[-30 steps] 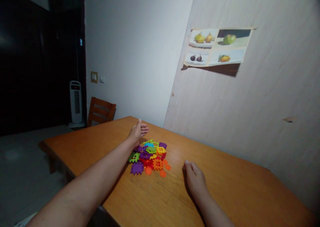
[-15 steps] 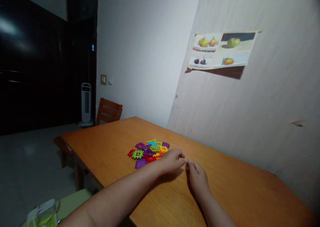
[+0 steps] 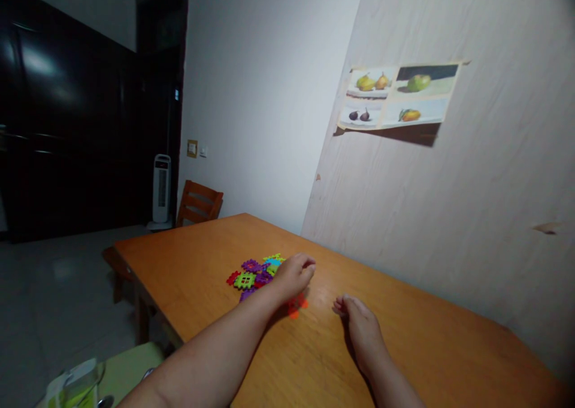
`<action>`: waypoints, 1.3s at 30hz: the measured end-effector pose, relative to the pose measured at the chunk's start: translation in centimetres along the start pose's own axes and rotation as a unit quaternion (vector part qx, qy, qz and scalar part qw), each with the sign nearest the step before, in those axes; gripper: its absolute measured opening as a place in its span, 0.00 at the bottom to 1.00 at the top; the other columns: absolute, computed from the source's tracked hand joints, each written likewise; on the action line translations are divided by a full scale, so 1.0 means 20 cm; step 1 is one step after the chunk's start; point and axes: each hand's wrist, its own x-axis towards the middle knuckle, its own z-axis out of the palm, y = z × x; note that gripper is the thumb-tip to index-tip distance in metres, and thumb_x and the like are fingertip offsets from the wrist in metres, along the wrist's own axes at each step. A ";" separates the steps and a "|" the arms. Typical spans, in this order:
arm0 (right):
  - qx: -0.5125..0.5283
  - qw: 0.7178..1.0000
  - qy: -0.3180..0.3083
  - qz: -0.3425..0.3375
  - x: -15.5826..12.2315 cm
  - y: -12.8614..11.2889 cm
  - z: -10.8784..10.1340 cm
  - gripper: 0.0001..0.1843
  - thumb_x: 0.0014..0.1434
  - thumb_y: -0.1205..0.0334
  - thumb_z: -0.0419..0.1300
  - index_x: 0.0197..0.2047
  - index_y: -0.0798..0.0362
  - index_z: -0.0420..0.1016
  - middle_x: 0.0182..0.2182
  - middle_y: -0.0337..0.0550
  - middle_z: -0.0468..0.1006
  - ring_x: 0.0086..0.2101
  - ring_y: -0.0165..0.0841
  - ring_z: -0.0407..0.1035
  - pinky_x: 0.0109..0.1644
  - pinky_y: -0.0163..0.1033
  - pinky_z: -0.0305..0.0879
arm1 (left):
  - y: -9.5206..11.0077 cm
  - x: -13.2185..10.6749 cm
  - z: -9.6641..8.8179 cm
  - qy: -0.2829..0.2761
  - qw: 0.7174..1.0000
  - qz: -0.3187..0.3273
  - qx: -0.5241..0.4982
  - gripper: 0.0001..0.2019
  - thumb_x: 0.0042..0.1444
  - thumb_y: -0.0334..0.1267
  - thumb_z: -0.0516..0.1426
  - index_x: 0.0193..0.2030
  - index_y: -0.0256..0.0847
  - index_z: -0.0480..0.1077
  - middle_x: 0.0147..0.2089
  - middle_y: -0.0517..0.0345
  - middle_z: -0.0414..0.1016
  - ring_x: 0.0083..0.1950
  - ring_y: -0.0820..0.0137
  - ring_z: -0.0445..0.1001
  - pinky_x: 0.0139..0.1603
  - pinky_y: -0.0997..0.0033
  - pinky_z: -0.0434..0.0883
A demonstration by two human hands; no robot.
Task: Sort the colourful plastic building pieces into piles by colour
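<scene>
My left hand (image 3: 296, 273) hovers at the right side of a pile of toothed plastic building pieces (image 3: 245, 280) in purple, green, red, blue and yellow, hiding part of it. Its fingers are curled, and anything inside them is hidden. Just below that hand is a blurred orange-red piece (image 3: 296, 306); whether it touches the hand or the table I cannot tell. To the right, apart from the pile, my right hand (image 3: 357, 318) is held over the table with its fingers bent inward. What it holds, if anything, does not show.
The wooden table (image 3: 426, 336) runs along a wall panel with a taped fruit picture (image 3: 399, 96). A wooden chair (image 3: 200, 201) stands at the far end, near a tower heater (image 3: 162, 189). At lower left, a pale green seat (image 3: 130, 363) bears a clear container (image 3: 78, 384).
My hands were together, fingertips meeting; now they are apart. The left has moved left, over the pile's edge, and the right slightly down. An orange-red piece has come into view below the left hand.
</scene>
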 end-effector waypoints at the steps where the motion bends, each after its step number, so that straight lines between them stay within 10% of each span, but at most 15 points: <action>1: 0.002 1.000 -0.006 0.006 0.00 0.00 -0.01 0.23 0.51 0.40 0.64 0.31 0.55 0.79 0.32 0.45 0.82 0.39 0.41 0.76 0.50 0.45 0.71 | -0.03 0.01 -0.05 0.017 1.000 -0.015 0.012 0.11 0.61 0.39 0.53 0.44 0.41 0.76 0.46 0.49 0.80 0.49 0.62 0.75 0.53 0.65 0.69; 5: 0.024 0.998 -0.029 0.042 0.02 0.00 -0.07 0.24 0.53 0.41 0.65 0.35 0.56 0.80 0.35 0.47 0.83 0.41 0.42 0.77 0.52 0.47 0.72 | -0.13 0.03 -0.21 0.078 0.983 -0.142 0.091 0.09 0.56 0.34 0.55 0.42 0.42 0.74 0.45 0.50 0.79 0.48 0.61 0.74 0.50 0.65 0.67; 10: 0.075 0.995 -0.026 0.065 0.05 0.01 -0.11 0.23 0.52 0.42 0.67 0.36 0.56 0.81 0.37 0.49 0.84 0.41 0.43 0.78 0.53 0.48 0.73 | -0.16 0.01 -0.27 0.021 0.962 -0.234 0.140 0.04 0.50 0.38 0.60 0.34 0.45 0.72 0.37 0.52 0.79 0.47 0.56 0.75 0.50 0.62 0.65; 18: 0.057 0.995 -0.040 0.067 0.04 0.00 -0.10 0.25 0.53 0.40 0.67 0.36 0.56 0.82 0.37 0.50 0.84 0.41 0.43 0.78 0.54 0.50 0.70 | -0.16 -0.02 -0.24 -0.043 0.957 -0.215 0.189 0.05 0.46 0.39 0.62 0.31 0.43 0.73 0.41 0.44 0.80 0.51 0.46 0.75 0.53 0.54 0.64; 39: 0.044 0.996 -0.056 0.060 0.03 -0.02 -0.09 0.25 0.51 0.39 0.67 0.34 0.55 0.82 0.34 0.48 0.83 0.39 0.42 0.76 0.53 0.48 0.70 | -0.16 0.02 -0.24 -0.061 0.937 -0.236 0.249 0.09 0.55 0.45 0.60 0.41 0.46 0.74 0.42 0.58 0.82 0.45 0.63 0.77 0.43 0.68 0.64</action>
